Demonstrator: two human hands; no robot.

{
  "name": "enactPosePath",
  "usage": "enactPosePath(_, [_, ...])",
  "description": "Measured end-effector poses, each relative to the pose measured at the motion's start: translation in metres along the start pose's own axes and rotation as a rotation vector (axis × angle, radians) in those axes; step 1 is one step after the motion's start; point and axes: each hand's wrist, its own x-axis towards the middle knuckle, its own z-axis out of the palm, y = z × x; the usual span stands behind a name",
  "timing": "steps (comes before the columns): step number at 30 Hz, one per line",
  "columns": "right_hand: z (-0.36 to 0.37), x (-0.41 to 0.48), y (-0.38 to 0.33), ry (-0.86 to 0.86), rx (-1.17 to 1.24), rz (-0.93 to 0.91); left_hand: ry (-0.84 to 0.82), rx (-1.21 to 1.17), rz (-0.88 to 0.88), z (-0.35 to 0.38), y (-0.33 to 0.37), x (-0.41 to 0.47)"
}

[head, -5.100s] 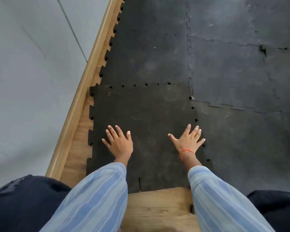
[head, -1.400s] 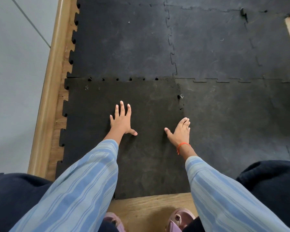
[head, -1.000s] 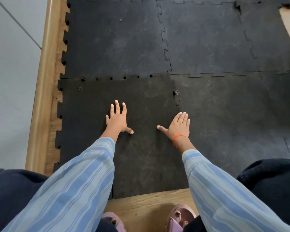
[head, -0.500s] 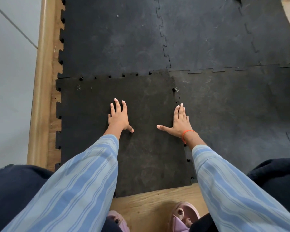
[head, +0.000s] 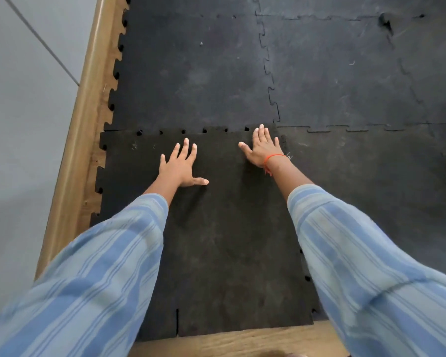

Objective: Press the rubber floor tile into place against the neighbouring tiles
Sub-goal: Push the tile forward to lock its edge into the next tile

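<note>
Left hand [head: 181,168]: flat, palm down on the rubber floor tile [head: 224,240], fingers spread and pointing away from me, thumb out to the right; gripping nothing.
Right hand [head: 262,148]: also flat and spread, palm down on the tile's far right corner, fingertips reaching the far seam; gripping nothing.
Hands relative: I see them apart, right one farther forward than the left, bare tile between them.
Wrist: orange string bracelet [head: 272,159] on the right wrist.
Sleeves: blue striped sleeves [head: 108,266] cover both forearms, wrists bare.
Tile position: lies flat on the wooden floor [head: 242,341], near edge showing a short slit cut into it.
Far seam: tile meets the far neighbouring tile [head: 191,73]; small dark holes [head: 183,131] show along the joint where the tabs interlock.
Right seam: tile butts the right neighbouring tile [head: 371,189]; a few notches visible low along that edge, the rest hidden by my right arm.
Left edge: puzzle tabs stand free, a strip of wood floor between them and the wooden skirting board [head: 77,140].
Wall: grey wall [head: 18,112] left of the skirting.
Other tiles: more black interlocking tiles [head: 345,68] laid farther off, joined.
</note>
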Motion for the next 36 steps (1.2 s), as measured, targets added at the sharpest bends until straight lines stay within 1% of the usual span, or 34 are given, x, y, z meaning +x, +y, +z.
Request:
enactPosePath(4, [-0.012, 0.030, 0.011, 0.001, -0.094, 0.003, 0.002, 0.059, -0.022, -0.024, -0.010, 0.025])
enactPosePath(7, [-0.001, 0.032, 0.017, 0.074, -0.145, -0.014, 0.021, 0.060, -0.025, -0.026, -0.011, 0.033])
enactPosePath(12, [0.001, 0.029, 0.017, 0.099, -0.136, -0.017, 0.036, 0.000, -0.039, -0.025, -0.011, 0.035])
enactPosePath(17, [0.008, 0.026, 0.016, 0.054, -0.131, -0.005, 0.017, 0.002, -0.017, -0.024, -0.012, 0.036])
enactPosePath(20, [0.024, 0.018, 0.010, 0.097, -0.132, 0.011, 0.017, -0.018, 0.000, -0.022, -0.015, 0.034])
enactPosePath(22, [0.031, 0.015, 0.009, 0.105, -0.143, -0.002, 0.051, -0.048, -0.040, -0.016, -0.020, 0.030])
enactPosePath(24, [0.029, 0.016, 0.012, 0.075, -0.140, -0.011, 0.057, -0.056, -0.095, -0.011, -0.022, 0.028])
enactPosePath(27, [0.023, 0.020, 0.016, 0.024, -0.161, -0.032, 0.025, -0.057, -0.106, -0.011, -0.022, 0.030])
enactPosePath(31, [0.001, 0.023, 0.013, -0.138, -0.164, -0.020, -0.005, -0.066, -0.092, -0.019, -0.025, 0.028])
enactPosePath(32, [-0.005, 0.022, 0.012, -0.155, -0.157, -0.011, -0.012, -0.062, -0.094, -0.020, -0.024, 0.028])
enactPosePath(34, [-0.009, 0.018, 0.007, -0.135, -0.170, -0.033, -0.015, -0.057, -0.106, -0.022, -0.022, 0.028])
enactPosePath(36, [-0.005, 0.015, -0.013, -0.099, -0.177, -0.144, -0.021, -0.058, -0.111, -0.026, -0.021, 0.029])
